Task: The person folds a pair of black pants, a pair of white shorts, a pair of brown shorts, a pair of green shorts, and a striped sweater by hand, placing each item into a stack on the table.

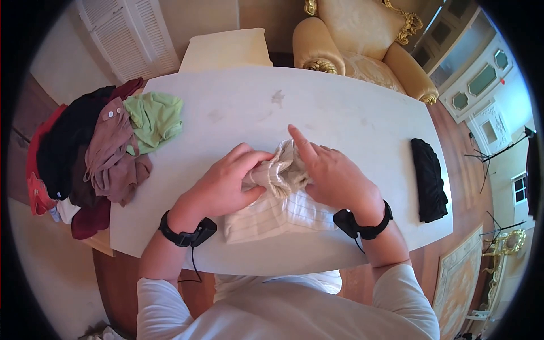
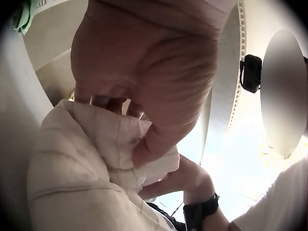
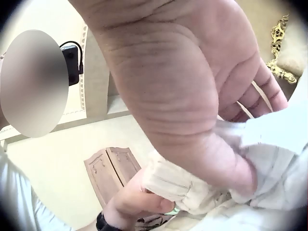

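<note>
Viewing from my end, I have both hands on the striped cloth (image 1: 255,221), centre of the head frame, lying on the white table (image 1: 238,113) close to its near edge. Its upper part is bunched up between the hands; the lower part lies spread below, pale with thin stripes.

Left hand (image 1: 229,173): fingers curled over the bunch at its left side, thumb apart from them and on the near side, so the cloth is gripped between. The left wrist view shows the thumb pressed into the fabric.

Right hand (image 1: 337,175): index finger sticks out toward the top of the head frame, apart from the others. Thumb is clamped into the fabric in the right wrist view, other fingers on the far side; their tips are hidden, can't tell exactly where they land.

Left of frame: clothes pile with a green cloth (image 1: 156,116), a brown garment (image 1: 107,147) with two pale buttons, a black garment (image 1: 68,136) and red pieces. Small pale mark on the black garment, too small to read. Right of frame: folded black cloth (image 1: 428,181), well apart from the hands. Gold-trimmed armchair (image 1: 360,31) at upper right, cream seat (image 1: 226,51) at upper centre, louvred panels (image 1: 133,34) at upper left
</note>
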Demonstrator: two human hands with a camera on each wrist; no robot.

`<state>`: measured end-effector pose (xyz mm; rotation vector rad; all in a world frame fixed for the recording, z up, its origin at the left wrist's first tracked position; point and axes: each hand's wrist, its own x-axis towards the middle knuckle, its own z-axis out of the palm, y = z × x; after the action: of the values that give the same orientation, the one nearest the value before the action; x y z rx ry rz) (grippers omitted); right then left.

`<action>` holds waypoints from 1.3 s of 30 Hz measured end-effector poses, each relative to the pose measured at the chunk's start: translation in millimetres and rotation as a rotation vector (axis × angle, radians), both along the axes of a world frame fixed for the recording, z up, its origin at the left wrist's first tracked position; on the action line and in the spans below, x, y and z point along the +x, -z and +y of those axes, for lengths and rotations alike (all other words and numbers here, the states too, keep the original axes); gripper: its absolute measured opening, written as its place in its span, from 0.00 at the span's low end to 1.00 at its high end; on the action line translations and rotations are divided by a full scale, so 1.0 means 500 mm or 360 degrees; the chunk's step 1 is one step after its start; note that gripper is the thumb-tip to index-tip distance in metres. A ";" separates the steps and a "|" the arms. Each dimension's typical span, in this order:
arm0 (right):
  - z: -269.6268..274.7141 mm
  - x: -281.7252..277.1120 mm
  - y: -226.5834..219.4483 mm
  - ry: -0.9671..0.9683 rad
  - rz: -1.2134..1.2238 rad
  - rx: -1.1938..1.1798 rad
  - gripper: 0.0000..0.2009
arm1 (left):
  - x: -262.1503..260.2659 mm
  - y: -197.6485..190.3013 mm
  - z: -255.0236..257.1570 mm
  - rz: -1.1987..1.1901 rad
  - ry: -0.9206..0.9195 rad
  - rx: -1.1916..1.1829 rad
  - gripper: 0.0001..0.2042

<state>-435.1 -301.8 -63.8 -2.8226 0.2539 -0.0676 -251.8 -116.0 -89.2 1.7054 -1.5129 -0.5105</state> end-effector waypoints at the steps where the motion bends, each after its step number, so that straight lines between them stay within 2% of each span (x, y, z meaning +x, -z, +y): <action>1: -0.006 0.000 0.003 0.0012 -0.0063 0.0011 0.48 | 0.002 0.003 -0.001 -0.0061 -0.0023 0.0006 0.27; 4: -0.015 -0.008 -0.015 0.0060 -0.0141 0.0032 0.41 | 0.008 0.014 -0.001 -0.0156 -0.0025 -0.0011 0.22; 7: -0.025 -0.021 -0.037 0.0060 -0.0236 0.0141 0.32 | 0.010 0.018 0.001 -0.0044 -0.0063 -0.0122 0.17; 10: -0.033 -0.046 -0.046 -0.0001 -0.0324 0.0252 0.26 | 0.021 0.030 -0.002 0.0066 0.0110 -0.0218 0.16; 13: -0.026 -0.084 -0.028 -0.0096 -0.0535 0.0235 0.24 | 0.015 0.016 0.013 0.0076 0.0253 -0.0037 0.18; 15: -0.011 -0.118 -0.001 -0.0206 -0.0666 0.0172 0.23 | 0.006 0.019 0.034 -0.0177 0.0355 -0.0153 0.17; 18: 0.007 -0.161 0.043 -0.0403 -0.0673 0.0028 0.22 | -0.016 0.027 0.061 -0.0579 0.0439 -0.0263 0.12; 19: 0.007 -0.177 0.058 -0.0455 -0.0584 -0.0010 0.18 | -0.024 0.031 0.070 -0.0718 0.0456 -0.0291 0.11; 22: 0.017 -0.201 0.081 -0.0460 -0.0588 -0.0085 0.15 | -0.047 0.048 0.093 -0.0924 0.0472 -0.0297 0.07; 25: 0.010 -0.218 0.092 -0.0508 -0.0479 -0.0148 0.14 | -0.067 0.048 0.104 -0.1092 0.0466 -0.0292 0.07; 31: 0.014 -0.237 0.092 -0.0497 -0.0390 -0.0090 0.13 | -0.058 0.075 0.117 -0.0872 0.0371 -0.0204 0.05; 33: 0.017 -0.241 0.086 -0.0458 -0.0316 0.0059 0.17 | -0.056 0.068 0.118 -0.0709 0.0383 -0.0127 0.05; 37: 0.004 -0.239 0.053 -0.0497 -0.0187 0.0445 0.20 | -0.033 -0.002 0.129 -0.0373 0.0486 0.0193 0.08; 39: -0.007 -0.225 0.050 -0.0545 -0.0115 0.0489 0.19 | -0.056 -0.038 0.119 -0.0220 0.0314 0.0386 0.13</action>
<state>-547.6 -305.5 -88.7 -2.5101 -0.2190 -0.0495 -279.6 -56.7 -70.2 1.8140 -1.7907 -0.7159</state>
